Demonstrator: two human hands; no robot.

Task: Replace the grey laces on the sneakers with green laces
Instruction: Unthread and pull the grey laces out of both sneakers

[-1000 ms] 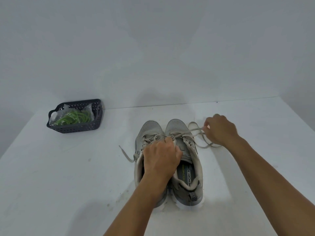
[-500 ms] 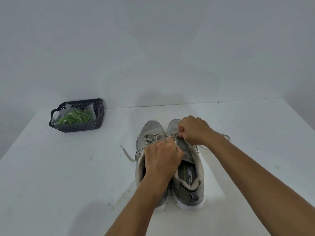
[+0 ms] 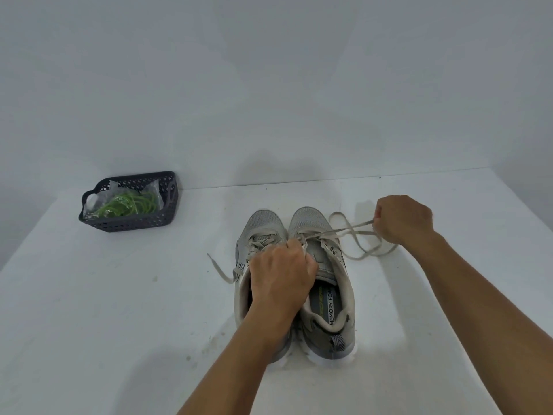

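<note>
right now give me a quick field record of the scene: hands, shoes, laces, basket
left hand: grips right shoe at its lacing
right hand: pinches grey lace, pulled out to the right
left shoe: grey lace in, end trailing left
green laces: bagged, in basket, far left
table: white

The right hand (image 3: 404,219) pinches a lace (image 3: 344,232) to the right of the right sneaker (image 3: 326,283); the lace runs left from that grip to the left hand (image 3: 281,274), which lies on both sneakers. The left sneaker (image 3: 261,226) touches the right one. Far left of both grips, a basket (image 3: 134,221) holds bagged laces (image 3: 128,202).
</note>
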